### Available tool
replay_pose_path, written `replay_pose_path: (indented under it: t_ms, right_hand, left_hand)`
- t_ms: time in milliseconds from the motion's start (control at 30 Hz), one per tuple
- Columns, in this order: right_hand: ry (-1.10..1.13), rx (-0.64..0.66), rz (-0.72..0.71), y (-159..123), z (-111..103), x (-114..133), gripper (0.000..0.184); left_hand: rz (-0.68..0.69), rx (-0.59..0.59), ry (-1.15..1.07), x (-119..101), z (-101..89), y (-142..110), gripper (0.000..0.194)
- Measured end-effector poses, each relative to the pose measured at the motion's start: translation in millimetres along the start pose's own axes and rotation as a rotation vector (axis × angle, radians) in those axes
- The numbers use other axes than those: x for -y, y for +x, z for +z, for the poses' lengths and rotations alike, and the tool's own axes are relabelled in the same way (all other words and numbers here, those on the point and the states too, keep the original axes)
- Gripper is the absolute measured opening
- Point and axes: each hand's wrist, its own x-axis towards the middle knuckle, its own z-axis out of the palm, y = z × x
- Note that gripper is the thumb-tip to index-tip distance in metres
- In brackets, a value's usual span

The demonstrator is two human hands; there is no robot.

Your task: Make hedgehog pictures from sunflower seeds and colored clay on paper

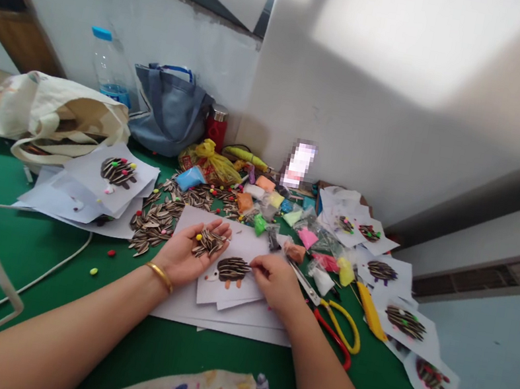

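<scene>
My left hand (190, 250) lies palm up with the fingers apart, cupping a small heap of striped sunflower seeds (209, 241); a gold bangle is on its wrist. My right hand (276, 278) is pinched with its fingertips at the right edge of a hedgehog picture (232, 270) made of seeds on a white sheet (222, 292). What the pinch holds is too small to make out. A loose pile of seeds (157, 224) lies on the green table just left of my left hand.
Yellow scissors (343, 320) and red scissors (332, 338) lie right of my right hand. Finished hedgehog sheets (405, 324) spread to the right and one (117, 173) at the left. Coloured clay packets (286, 216), a grey bag (169, 108), a cloth bag (52, 114) and a bottle (108, 67) stand behind. White cables (50, 268) cross the left.
</scene>
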Motion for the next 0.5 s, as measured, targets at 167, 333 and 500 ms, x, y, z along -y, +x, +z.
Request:
replay_pose_path:
  t_ms: [167, 333, 500]
  right_hand:
    - [-0.079, -0.007, -0.078, 1.3, 1.4, 2.1, 0.019]
    - [-0.094, -0.007, -0.123, 1.2, 2.0, 2.6, 0.02]
    - [-0.105, -0.009, -0.128, 0.8, 3.0, 2.0, 0.021]
  left_hand:
    - [-0.003, -0.002, 0.001, 0.1, 0.3, -0.3, 0.032]
    - [-0.001, 0.008, 0.004, 0.0, -0.4, 0.1, 0.032]
    - [0.001, 0.002, 0.004, -0.3, -0.9, 0.7, 0.031]
